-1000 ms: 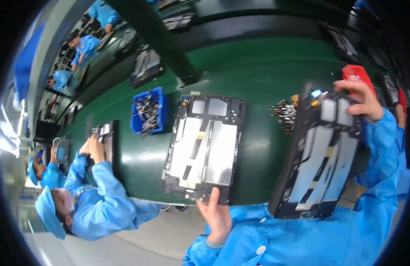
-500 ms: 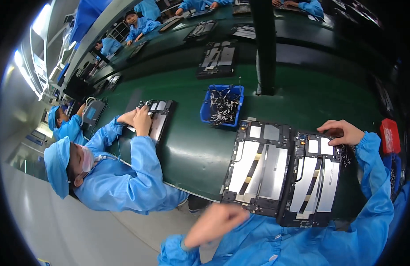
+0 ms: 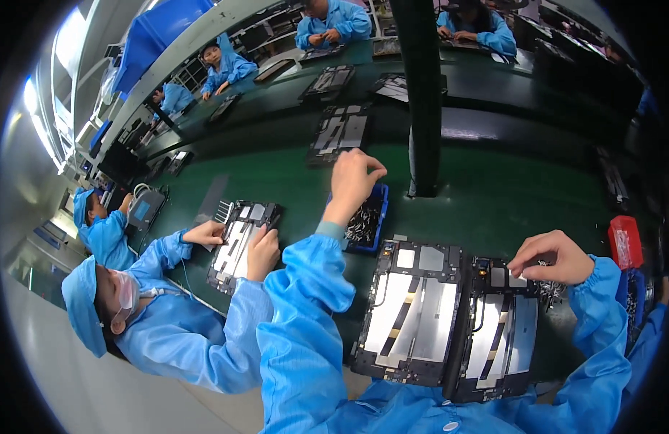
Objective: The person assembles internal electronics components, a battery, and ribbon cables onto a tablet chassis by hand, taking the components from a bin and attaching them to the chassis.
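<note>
Two opened tablet-like devices lie side by side before me: a left device point(image 3: 406, 311) and a right device point(image 3: 497, 325), both with black frames and silver plates. My left hand point(image 3: 354, 184) is raised over a blue bin point(image 3: 381, 224) of small black-and-silver parts. Its fingers are curled together, and what they hold, if anything, is hidden. Over the upper right corner of the right device, my right hand point(image 3: 555, 260) has thumb and fingers pinched; a small whitish spot shows at the tips, too small to name. Beneath this hand is a loose pile of small parts point(image 3: 551, 293).
A similar device point(image 3: 338, 134) lies beyond my left hand. A dark post point(image 3: 423, 145) rises from the green table. At right are a red bin point(image 3: 625, 242) and another blue bin point(image 3: 631, 296). A co-worker at left handles a device point(image 3: 240, 242); others sit across.
My left hand has gone from low near the left device up and forward to the blue bin. My right hand's fingers have come together. The whole view has shifted.
</note>
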Motion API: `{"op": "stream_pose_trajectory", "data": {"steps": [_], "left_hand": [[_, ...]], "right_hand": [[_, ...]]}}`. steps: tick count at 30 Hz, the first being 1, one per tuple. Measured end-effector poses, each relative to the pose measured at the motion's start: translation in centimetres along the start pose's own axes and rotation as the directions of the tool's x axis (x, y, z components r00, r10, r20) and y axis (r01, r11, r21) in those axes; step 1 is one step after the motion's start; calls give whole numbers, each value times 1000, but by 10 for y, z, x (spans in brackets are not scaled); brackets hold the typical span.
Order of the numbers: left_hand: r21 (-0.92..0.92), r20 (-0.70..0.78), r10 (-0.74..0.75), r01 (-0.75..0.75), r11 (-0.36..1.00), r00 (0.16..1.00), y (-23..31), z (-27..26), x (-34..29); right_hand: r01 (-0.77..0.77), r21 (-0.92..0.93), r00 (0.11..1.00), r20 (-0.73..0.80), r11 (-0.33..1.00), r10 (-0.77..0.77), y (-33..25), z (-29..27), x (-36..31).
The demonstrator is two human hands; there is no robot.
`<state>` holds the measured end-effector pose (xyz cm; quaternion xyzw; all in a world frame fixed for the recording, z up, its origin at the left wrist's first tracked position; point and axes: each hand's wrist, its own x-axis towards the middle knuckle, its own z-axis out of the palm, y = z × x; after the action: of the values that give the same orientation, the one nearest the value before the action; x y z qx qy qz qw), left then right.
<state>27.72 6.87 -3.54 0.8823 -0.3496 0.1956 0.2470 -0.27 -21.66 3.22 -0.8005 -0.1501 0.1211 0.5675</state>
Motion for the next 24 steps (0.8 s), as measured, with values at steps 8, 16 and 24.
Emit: {"op": "stream_pose_trajectory", "data": {"steps": [8,16,24], "left_hand": [[-672,58,-211,195,715,976,45,-42,-24],[-873,146,-367,294,390,919,68,-62,-78],[-829,426,-513,548,107,745,103,-60,-176]], "right_hand": [[59,6,997,41,998,-59,0,2,15],[80,12,996,48,997,-80,0,13,24],[179,-269,975,-81,946,-208,-26,58,43]]}}
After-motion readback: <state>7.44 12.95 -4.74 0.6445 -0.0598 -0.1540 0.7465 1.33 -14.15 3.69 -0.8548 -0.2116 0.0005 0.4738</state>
